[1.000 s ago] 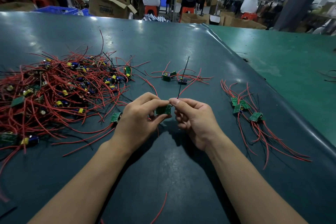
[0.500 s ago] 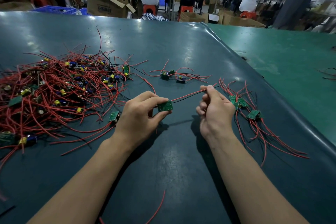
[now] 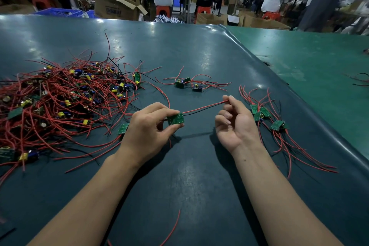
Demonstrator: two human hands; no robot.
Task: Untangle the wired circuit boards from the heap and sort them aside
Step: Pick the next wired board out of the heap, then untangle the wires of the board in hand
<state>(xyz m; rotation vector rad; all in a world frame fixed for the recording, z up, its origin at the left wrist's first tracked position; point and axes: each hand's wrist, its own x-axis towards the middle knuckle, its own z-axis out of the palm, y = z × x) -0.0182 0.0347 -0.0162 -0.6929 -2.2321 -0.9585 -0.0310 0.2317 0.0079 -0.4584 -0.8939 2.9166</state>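
Observation:
A big heap [image 3: 60, 102] of small green circuit boards tangled in red and black wires covers the left of the dark green table [image 3: 199, 185]. My left hand [image 3: 147, 128] pinches one green board [image 3: 175, 119] just above the table. Its red and black wires [image 3: 203, 108] run taut to the right, where my right hand [image 3: 235, 122] pinches their ends between thumb and forefinger, the other fingers loosely curled. A sorted group of boards [image 3: 265, 118] with wires trailing toward me lies right of my right hand.
Two loose boards [image 3: 187, 84] with red wires lie further back in the middle. A single board [image 3: 122, 128] lies beside my left wrist. A stray red wire [image 3: 171, 227] lies near me. A lighter green table [image 3: 309, 66] adjoins on the right. People sit working beyond the far edge.
My right hand slid away from the board along its wires to the right, drawing them out straight, and turned palm up. My left hand kept hold of the board.

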